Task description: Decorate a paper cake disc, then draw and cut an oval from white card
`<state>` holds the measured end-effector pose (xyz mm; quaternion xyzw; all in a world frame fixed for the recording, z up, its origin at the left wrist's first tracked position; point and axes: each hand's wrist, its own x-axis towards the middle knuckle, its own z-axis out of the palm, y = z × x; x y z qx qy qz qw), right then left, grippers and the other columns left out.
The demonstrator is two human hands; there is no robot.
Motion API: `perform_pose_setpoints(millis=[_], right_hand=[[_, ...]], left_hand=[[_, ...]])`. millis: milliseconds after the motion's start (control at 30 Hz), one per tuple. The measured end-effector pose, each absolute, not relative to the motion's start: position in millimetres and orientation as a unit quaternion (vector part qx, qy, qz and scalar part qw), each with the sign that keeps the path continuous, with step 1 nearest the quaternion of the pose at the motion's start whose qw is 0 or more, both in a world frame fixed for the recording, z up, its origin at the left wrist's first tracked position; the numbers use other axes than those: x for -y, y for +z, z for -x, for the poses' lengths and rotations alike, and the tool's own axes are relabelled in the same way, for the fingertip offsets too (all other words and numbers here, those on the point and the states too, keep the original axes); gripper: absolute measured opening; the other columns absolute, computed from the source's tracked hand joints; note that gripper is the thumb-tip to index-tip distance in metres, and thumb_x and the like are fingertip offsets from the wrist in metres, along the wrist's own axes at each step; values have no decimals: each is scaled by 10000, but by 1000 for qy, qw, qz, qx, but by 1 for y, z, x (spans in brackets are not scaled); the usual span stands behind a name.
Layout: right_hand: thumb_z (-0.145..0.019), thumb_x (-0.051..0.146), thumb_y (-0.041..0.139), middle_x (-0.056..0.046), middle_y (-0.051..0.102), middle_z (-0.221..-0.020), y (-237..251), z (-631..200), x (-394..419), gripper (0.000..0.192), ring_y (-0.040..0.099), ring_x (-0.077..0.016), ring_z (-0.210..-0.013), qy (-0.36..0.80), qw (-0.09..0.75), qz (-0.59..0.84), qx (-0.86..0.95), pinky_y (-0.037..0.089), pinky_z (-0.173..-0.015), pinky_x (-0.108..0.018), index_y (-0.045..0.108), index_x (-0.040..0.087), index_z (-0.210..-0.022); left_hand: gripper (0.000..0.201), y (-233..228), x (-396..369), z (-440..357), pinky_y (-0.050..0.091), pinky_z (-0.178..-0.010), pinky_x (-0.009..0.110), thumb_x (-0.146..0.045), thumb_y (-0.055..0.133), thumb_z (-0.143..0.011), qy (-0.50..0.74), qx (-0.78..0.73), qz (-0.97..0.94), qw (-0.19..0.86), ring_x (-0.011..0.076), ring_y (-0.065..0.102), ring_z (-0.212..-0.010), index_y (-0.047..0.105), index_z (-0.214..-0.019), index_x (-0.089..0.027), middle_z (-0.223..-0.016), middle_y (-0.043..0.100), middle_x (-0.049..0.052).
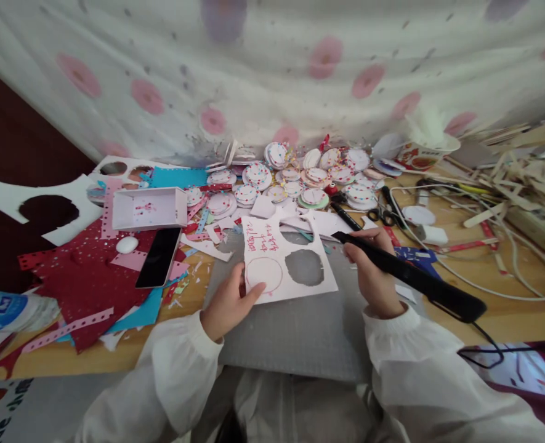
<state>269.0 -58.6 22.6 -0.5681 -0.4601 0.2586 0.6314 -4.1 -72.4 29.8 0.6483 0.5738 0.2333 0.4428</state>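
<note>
Between the thumb and fingers of my left hand (232, 300) is the lower left corner of a white card (328, 278). Pink handwriting and a drawn circle mark the card, and two large round pieces are cut out of its right side. My right hand (377, 271) is closed around a long black corded tool (420, 278) with a narrow flat tip. That tip points left, to the right of the card and apart from it. Beneath the card lies a grey cutting mat (295, 341).
Many decorated paper discs (257, 176) are stacked at the back. To the left are a white box (149, 209), a black phone (159, 257), paper scraps and a water bottle (16, 311). Scissors (383, 216), a white cable (507, 298) and wooden sticks (521, 178) crowd the right.
</note>
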Motion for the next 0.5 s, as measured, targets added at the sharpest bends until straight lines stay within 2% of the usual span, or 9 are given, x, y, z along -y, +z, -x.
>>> perform_pose_setpoints(millis=[100,133,200,267,333,400,500], right_hand=[[-769,275,673,34,561,-721,22,-261,64,181,498,-136,-623,295,610,558,479,382,-601,-272,567,227,-909],[-775,282,673,33,563,-727,22,-257,64,185,499,-135,-623,313,604,553,482,383,-597,-269,563,229,-914],[-783,290,668,27,567,-749,23,-246,62,183,501,-135,-631,344,589,542,491,381,-591,-265,560,230,-917],[-788,286,655,19,568,-772,26,-233,60,168,502,-136,-645,366,572,531,508,381,-591,-264,561,228,-914],[-797,275,634,15,568,-781,28,-220,57,148,504,-138,-658,391,551,512,530,382,-596,-263,556,227,-913],[-806,265,619,13,575,-785,28,-208,56,133,512,-143,-678,429,527,483,552,390,-609,-264,542,227,-908],[-804,255,617,9,573,-800,22,-192,56,127,519,-150,-714,479,494,428,586,406,-636,-270,523,225,-883]], left_hand=[[441,36,64,14,510,-667,374,-554,571,-843,165,-614,-743,210,238,656,-728,560,-1103,-198,-771,657,40],[431,39,59,19,512,-702,381,-562,565,-848,165,-605,-763,155,244,658,-771,577,-1078,-198,-799,658,50],[493,42,46,28,504,-834,414,-594,577,-831,184,-543,-814,92,275,641,-969,582,-1112,-190,-1009,666,108],[678,41,32,33,409,-1024,484,-661,613,-771,161,-446,-876,87,319,528,-1221,537,-1251,-187,-1313,565,160],[907,34,18,33,242,-1143,550,-751,630,-684,97,-370,-916,119,348,395,-1360,451,-1379,-198,-1490,412,166],[1059,23,7,28,128,-1177,573,-804,620,-629,49,-338,-928,152,353,324,-1411,358,-1457,-198,-1541,335,166],[1095,9,-5,20,63,-1190,557,-796,600,-657,42,-315,-933,171,326,259,-1449,269,-1503,-185,-1562,293,161]])
